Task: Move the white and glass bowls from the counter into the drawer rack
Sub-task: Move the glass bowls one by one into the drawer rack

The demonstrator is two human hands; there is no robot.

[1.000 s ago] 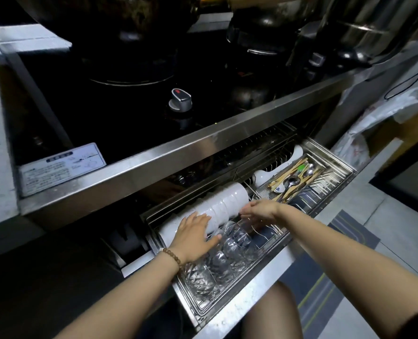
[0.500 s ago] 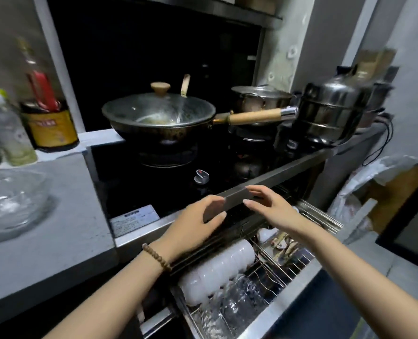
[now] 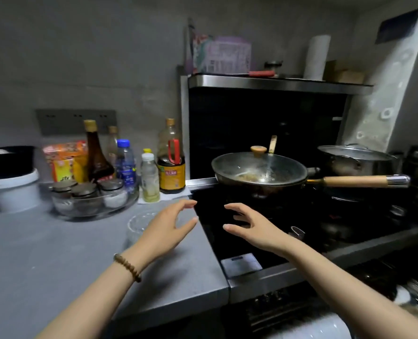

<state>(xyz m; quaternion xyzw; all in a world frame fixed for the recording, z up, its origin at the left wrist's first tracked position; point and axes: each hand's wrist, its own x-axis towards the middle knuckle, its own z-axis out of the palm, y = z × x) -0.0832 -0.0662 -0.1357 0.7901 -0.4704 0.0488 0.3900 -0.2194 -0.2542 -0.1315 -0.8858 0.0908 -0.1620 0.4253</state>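
Observation:
A clear glass bowl [image 3: 139,225] stands on the grey counter [image 3: 44,265] near the stove edge, partly hidden behind my left hand [image 3: 165,230]. That hand hovers over the bowl's right side, empty, fingers curled apart. My right hand [image 3: 250,227] floats above the black cooktop [image 3: 264,216] with its fingers spread, holding nothing. The drawer rack [image 3: 288,311] shows only as a dark wire strip at the bottom, with a blurred white bowl row [image 3: 310,325] in it. No white bowl is visible on the counter.
A lidded wok [image 3: 259,168] with a long wooden handle [image 3: 357,181] sits on the stove, a steel pot [image 3: 355,160] behind it. Sauce bottles [image 3: 171,162], a glass tray of spice jars [image 3: 93,199] and a white bucket [image 3: 13,189] line the counter's back.
Both hands left the bowls in the drawer rack and rose to counter height. My view swung up and left, so the glass bowl and bottles now show.

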